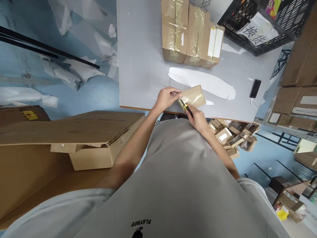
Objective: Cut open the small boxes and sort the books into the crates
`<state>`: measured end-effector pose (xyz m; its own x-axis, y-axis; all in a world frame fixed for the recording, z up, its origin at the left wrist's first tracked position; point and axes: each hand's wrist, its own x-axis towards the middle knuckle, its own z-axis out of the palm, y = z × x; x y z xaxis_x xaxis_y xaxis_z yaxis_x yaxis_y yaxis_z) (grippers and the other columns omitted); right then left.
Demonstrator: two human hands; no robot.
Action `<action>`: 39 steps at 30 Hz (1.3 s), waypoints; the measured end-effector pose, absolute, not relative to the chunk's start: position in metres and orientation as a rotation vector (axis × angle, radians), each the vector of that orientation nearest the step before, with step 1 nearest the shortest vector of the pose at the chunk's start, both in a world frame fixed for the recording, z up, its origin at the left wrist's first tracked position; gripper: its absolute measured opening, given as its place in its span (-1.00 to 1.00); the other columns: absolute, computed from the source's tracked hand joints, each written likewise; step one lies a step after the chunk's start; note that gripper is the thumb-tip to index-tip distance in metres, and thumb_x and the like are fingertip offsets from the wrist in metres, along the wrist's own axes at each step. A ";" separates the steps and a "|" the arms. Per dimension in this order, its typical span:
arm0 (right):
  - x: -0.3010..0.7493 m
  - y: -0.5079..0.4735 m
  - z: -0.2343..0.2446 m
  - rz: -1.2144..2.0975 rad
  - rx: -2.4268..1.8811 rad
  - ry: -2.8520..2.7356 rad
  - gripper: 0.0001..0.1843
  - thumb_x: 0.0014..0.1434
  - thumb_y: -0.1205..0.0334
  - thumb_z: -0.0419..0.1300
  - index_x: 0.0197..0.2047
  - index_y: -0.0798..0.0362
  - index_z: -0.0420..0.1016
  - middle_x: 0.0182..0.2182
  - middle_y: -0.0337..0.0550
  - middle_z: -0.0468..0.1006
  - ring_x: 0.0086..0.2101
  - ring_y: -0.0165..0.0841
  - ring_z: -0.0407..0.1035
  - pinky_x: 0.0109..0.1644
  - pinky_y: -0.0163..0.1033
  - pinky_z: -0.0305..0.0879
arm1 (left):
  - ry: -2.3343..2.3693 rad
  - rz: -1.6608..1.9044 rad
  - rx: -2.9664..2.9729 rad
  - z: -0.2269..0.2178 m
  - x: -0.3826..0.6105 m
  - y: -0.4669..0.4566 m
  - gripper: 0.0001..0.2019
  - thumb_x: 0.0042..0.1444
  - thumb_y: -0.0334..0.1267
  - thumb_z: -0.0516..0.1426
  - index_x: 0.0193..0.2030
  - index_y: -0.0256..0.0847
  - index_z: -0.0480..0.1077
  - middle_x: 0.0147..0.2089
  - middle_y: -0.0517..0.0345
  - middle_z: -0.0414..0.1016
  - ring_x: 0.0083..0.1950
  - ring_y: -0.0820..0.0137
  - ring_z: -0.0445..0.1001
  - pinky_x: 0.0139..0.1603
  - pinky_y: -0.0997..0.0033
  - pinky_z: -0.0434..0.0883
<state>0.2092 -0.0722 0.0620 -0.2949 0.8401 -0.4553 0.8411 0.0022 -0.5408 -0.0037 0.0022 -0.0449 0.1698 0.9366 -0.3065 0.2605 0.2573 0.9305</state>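
A small cardboard box [195, 94] with shiny clear tape across it sits at the table's near edge. My left hand [167, 98] grips its left end, thumb and fingers closed on the cardboard. In my right hand [197, 118] is a black and yellow utility knife [186, 107], its tip against the taped near left side of the box. Whether the blade has gone through the tape is too small to tell. Just beyond the box lies a long white sheet [201, 81] on the grey table [141, 59].
Taped cardboard boxes [174, 33] stand at the table's back. A black crate [262, 43] with a handwritten paper is at the back right, a phone [255, 88] on a cable at the right. Left of me stands a large open carton [81, 122]; small boxes [224, 135] are piled below the table.
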 end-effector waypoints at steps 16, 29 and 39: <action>0.173 -0.057 0.103 -1.070 1.804 1.945 -0.37 0.65 0.25 -0.03 0.67 0.24 0.24 0.33 0.27 0.68 0.26 0.01 0.63 0.34 -0.06 0.47 | 1.411 0.739 1.230 -0.051 -0.001 0.003 -0.78 0.21 -0.17 0.46 -0.03 -0.13 0.83 -0.04 0.05 0.80 -0.10 0.22 0.69 0.06 0.25 0.63; 0.152 -0.049 0.117 -0.928 1.707 1.804 -0.37 0.62 0.39 -0.08 0.66 0.25 0.19 0.26 0.38 0.69 0.19 0.02 0.67 0.28 -0.03 0.52 | 1.435 0.785 1.180 -0.055 0.001 0.001 -0.80 0.16 -0.20 0.48 -0.07 -0.13 0.84 -0.15 0.08 0.66 -0.12 0.26 0.62 0.02 0.22 0.65; 0.168 -0.066 0.137 -0.942 1.674 1.749 -0.44 0.66 0.29 -0.05 0.62 0.13 0.30 0.17 0.26 0.77 0.14 0.04 0.70 0.23 -0.02 0.55 | 1.462 0.800 1.196 -0.054 0.003 -0.001 -0.79 0.20 -0.16 0.47 -0.05 -0.09 0.83 -0.12 0.08 0.64 -0.13 0.28 0.57 0.04 0.21 0.63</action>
<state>0.1676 -0.0657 0.1367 -0.0852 0.6173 -0.7821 0.9927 -0.0143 -0.1195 0.0029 -0.0011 -0.0538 0.0347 0.9536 -0.2992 0.2616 0.2803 0.9236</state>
